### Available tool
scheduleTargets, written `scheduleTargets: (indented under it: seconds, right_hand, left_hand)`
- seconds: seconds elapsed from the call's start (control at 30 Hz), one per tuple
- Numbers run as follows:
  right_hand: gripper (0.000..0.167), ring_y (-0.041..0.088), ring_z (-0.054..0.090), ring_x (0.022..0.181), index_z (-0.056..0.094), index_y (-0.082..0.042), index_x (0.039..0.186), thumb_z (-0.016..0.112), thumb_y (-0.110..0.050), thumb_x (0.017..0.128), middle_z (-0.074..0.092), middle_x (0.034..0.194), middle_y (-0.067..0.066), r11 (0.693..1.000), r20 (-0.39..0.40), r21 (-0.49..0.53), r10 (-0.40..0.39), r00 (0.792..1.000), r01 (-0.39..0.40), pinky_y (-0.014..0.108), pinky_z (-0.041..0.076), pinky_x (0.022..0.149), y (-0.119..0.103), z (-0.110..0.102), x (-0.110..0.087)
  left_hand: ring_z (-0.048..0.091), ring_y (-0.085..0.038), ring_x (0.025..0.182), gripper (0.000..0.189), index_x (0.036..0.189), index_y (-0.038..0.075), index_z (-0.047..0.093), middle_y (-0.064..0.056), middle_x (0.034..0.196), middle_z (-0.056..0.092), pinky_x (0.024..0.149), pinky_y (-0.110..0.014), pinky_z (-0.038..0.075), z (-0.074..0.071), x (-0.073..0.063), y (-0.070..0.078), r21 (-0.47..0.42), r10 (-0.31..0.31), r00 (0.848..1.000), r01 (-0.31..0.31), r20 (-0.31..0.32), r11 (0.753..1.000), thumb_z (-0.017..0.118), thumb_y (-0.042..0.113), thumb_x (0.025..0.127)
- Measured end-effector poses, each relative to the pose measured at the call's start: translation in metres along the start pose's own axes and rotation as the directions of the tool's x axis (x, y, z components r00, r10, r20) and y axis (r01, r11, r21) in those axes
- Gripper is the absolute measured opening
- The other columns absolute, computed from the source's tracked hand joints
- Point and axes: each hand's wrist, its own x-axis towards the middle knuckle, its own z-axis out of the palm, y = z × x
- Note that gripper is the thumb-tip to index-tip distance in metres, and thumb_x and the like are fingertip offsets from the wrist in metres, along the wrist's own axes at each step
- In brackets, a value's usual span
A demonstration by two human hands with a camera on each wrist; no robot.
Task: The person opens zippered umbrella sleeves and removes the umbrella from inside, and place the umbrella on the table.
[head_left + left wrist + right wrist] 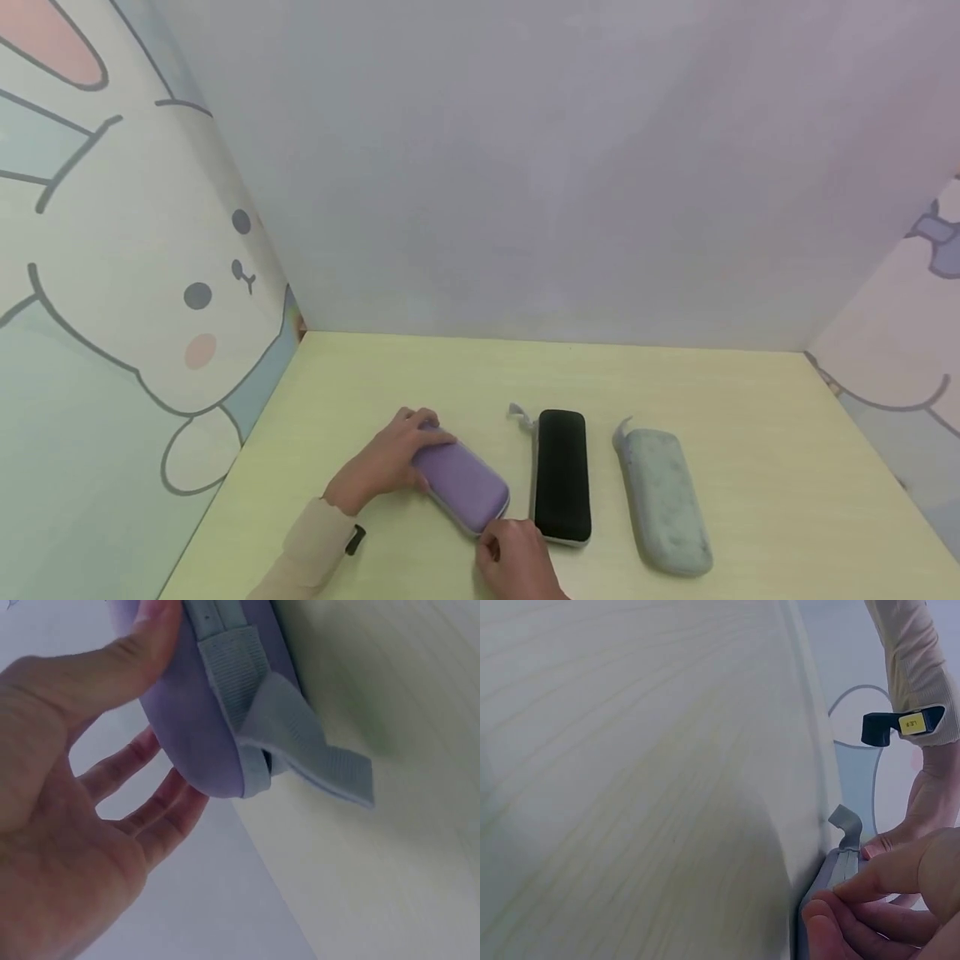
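Observation:
A purple zip case [465, 485] with rounded ends lies at an angle on the pale table. My left hand [392, 457] grips its far-left end, thumb on one side and fingers round the other. In the left wrist view, a grey fabric tab [307, 742] sticks out from that end, beside the pale zip band. At the near end is my right hand [517, 557], its fingers curled. The right wrist view has its thumb and forefinger pinching at the zip line [845, 871] along the case's side; the zip pull itself is hidden by the fingers.
Just right of the purple case lies a black case [562, 475] with a light edge and a ribbon tab. Farther right is a grey-green mottled case [667, 500]. A wall closes the table's back, and a rabbit-patterned panel [150, 275] stands at the left.

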Motion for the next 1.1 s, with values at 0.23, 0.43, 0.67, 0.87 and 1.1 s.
scheduleTargets:
  seconds: [0.23,0.43,0.67,0.87,1.1]
  right_hand:
    - [0.014,-0.001,0.044,0.051,0.066,-0.008,0.064,0.066,0.003,0.071,0.054,0.057,-0.010,1.000,-0.005,0.019,0.017,1.000,-0.017,0.021,0.039,0.049,0.000,0.000,0.000]
    - [0.014,-0.001,0.045,0.052,0.067,-0.008,0.065,0.067,0.004,0.072,0.055,0.057,-0.011,0.999,-0.013,0.016,0.032,0.999,-0.032,0.021,0.039,0.049,0.003,-0.003,-0.001]
    - [0.014,-0.001,0.044,0.052,0.066,-0.008,0.065,0.066,0.005,0.071,0.054,0.057,-0.010,1.000,-0.037,0.006,0.020,0.999,-0.020,0.021,0.038,0.048,0.004,-0.006,0.000]
    - [0.016,0.000,0.043,0.051,0.064,-0.008,0.064,0.065,0.005,0.073,0.051,0.056,-0.010,0.999,-0.033,-0.002,0.034,0.999,-0.034,0.021,0.037,0.049,0.005,-0.004,-0.001]
    - [0.016,0.000,0.043,0.052,0.063,-0.008,0.063,0.064,0.006,0.072,0.052,0.057,-0.010,0.999,-0.060,0.023,0.028,0.998,-0.027,0.022,0.038,0.049,0.002,-0.001,-0.001]
  left_hand:
    - [0.045,-0.032,0.108,0.066,0.121,0.019,0.066,-0.009,0.119,0.051,0.081,-0.044,0.048,-0.001,-0.001,0.000,0.007,-0.044,0.999,0.044,0.031,0.999,0.088,0.011,0.059]
    - [0.047,-0.032,0.106,0.067,0.120,0.015,0.066,-0.010,0.117,0.053,0.081,-0.044,0.049,0.002,-0.004,0.005,0.045,-0.100,0.995,0.101,-0.004,0.994,0.088,0.016,0.056]
    - [0.048,-0.033,0.104,0.065,0.116,0.010,0.067,-0.013,0.114,0.055,0.078,-0.044,0.050,0.006,-0.008,0.014,0.027,-0.139,0.986,0.142,-0.088,0.989,0.088,0.012,0.055]
    - [0.049,-0.033,0.103,0.063,0.115,0.008,0.067,-0.015,0.113,0.055,0.077,-0.044,0.050,0.006,-0.007,0.017,0.041,-0.145,0.985,0.149,-0.094,0.988,0.087,0.012,0.056]
    - [0.049,-0.030,0.100,0.064,0.114,0.008,0.068,-0.014,0.110,0.057,0.077,-0.043,0.049,0.005,-0.009,0.016,0.054,-0.138,0.985,0.144,-0.100,0.988,0.089,0.018,0.054]
